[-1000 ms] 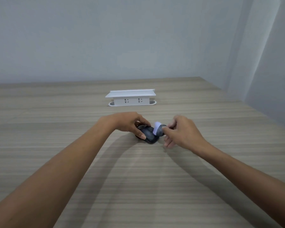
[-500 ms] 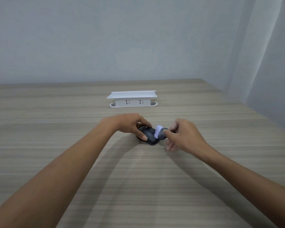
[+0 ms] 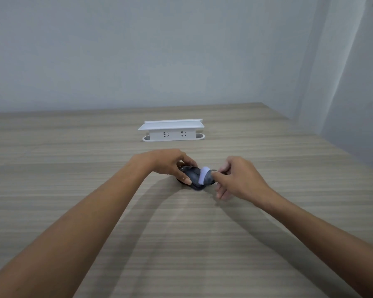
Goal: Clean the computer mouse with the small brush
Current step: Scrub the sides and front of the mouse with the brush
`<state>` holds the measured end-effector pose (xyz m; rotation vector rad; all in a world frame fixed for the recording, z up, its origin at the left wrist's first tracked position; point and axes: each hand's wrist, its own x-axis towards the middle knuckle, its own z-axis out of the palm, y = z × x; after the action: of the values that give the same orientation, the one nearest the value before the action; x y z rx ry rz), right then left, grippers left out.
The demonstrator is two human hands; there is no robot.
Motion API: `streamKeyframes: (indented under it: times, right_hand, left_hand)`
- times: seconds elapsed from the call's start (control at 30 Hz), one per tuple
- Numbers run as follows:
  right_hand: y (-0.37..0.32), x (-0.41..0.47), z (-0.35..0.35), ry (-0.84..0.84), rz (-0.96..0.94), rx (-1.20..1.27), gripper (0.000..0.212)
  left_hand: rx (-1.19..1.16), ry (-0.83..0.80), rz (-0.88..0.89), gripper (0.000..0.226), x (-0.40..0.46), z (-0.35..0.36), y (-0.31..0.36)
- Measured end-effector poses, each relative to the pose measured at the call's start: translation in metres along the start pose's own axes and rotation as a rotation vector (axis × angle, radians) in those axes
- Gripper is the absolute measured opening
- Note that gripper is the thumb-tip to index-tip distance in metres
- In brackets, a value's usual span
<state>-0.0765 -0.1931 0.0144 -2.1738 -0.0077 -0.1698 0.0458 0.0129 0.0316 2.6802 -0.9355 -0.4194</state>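
On the worktop [image 3: 202, 244], the black computer mouse [image 3: 193, 176] is pinned by the left hand [image 3: 170, 163]; the small brush [image 3: 204, 176], clenched in the right hand [image 3: 237, 177], is laid across it, so brushing seems underway, with the end not judged.

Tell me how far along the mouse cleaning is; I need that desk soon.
Done: the left hand steadies the dark mouse on the table, and the right hand has the small brush. In hand: its pale bristles lie against the mouse's top. Left: how clean the mouse is cannot be judged; the brush is not yet put down.

Matt wood-grain table [image 3: 202, 244], glossy dark plastic mouse [image 3: 193, 175], white plastic socket box [image 3: 172, 134]
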Motion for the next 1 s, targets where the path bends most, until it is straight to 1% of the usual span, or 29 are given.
streamKeyframes:
  times: [0.1, 0.17, 0.27, 0.33, 0.47, 0.57, 0.7, 0.83, 0.87, 0.97, 1.0]
  right_hand:
    - [-0.006, -0.004, 0.003, -0.046, -0.021, 0.010, 0.022]
    - [-0.004, 0.002, -0.001, -0.025, -0.009, -0.008, 0.025]
    - [0.001, 0.011, -0.011, 0.037, 0.016, -0.073, 0.023]
    - [0.004, 0.010, -0.010, 0.045, 0.021, -0.077, 0.024]
    - [0.007, 0.001, 0.002, 0.040, -0.051, -0.102, 0.011]
    - [0.006, -0.004, 0.005, 0.010, -0.061, -0.065, 0.010]
    - [0.001, -0.004, 0.003, -0.034, -0.027, 0.025, 0.013]
    - [0.008, 0.009, -0.008, 0.005, 0.011, 0.040, 0.008]
    - [0.009, 0.011, -0.011, 0.021, 0.006, 0.021, 0.010]
    - [0.013, 0.016, -0.013, 0.060, -0.025, -0.028, 0.022]
    - [0.013, 0.017, -0.012, 0.068, -0.035, -0.034, 0.022]
  left_hand:
    - [0.004, -0.011, 0.022, 0.051, 0.001, 0.000, -0.002]
    - [0.017, -0.009, 0.016, 0.052, 0.000, 0.001, -0.001]
    - [0.026, 0.000, 0.005, 0.053, -0.001, 0.001, 0.001]
    - [0.023, -0.004, 0.007, 0.053, -0.001, 0.001, 0.001]
    - [0.001, -0.011, 0.025, 0.050, -0.001, 0.000, 0.000]
    - [0.005, -0.018, 0.031, 0.048, 0.002, 0.001, -0.002]
    - [0.020, -0.016, 0.028, 0.050, 0.002, 0.000, -0.002]
    - [0.017, -0.010, 0.014, 0.052, 0.001, 0.000, 0.000]
    - [0.012, -0.012, 0.009, 0.052, 0.001, 0.000, 0.000]
    - [0.021, -0.015, 0.005, 0.051, 0.000, -0.001, 0.002]
    - [0.025, -0.014, 0.010, 0.051, -0.001, -0.001, 0.002]
